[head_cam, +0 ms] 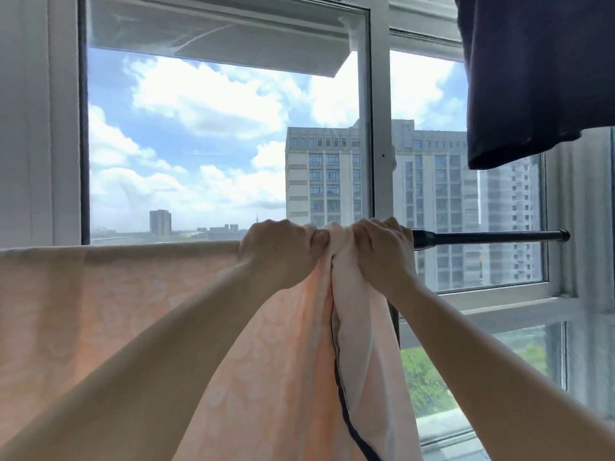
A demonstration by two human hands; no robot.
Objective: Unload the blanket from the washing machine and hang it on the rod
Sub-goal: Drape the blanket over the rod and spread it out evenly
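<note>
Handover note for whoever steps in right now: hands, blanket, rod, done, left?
Left hand: grip on a bunched fold of the blanket at the rod.
Right hand: grip on the bunch beside it, at the rod.
Done: blanket is out and draped over the rod; left part hangs flat.
Left: spread the bunched part rightward along the bare rod, then let go.
Note: a dark garment hangs above right.

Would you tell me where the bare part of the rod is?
In the head view, the rod shows bare at right, between the right hand and the window frame.
</note>
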